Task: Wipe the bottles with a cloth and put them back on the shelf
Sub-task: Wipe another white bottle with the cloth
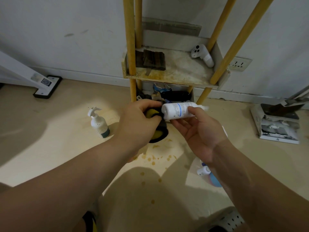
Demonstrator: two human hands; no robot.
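In front of the low shelf [175, 74] with its yellow posts, a person holds a white bottle with a blue-printed label [177, 111] sideways in the air, just above the floor and level with the shelf's cluttered lower tier. The right hand [201, 132] has it from the cap side, thumb on top and fingers curled beneath the body. The left hand [140, 119] is closed round a black and yellow cloth [158, 133], bunched in the fist and pressed against the bottle's flat base, with its loose end hanging below. On the stained upper tier lie a white handheld controller [203, 54] near the right rear post and a dark folded rag [153, 60] by the left posts. A speckled white pump bottle [99, 124] stands upright on the floor, left of the hands. Another small white-capped bottle [203, 171] lies on the floor, partly hidden behind the right forearm. Yellowish drips [155, 158] spot the floor under the hands.
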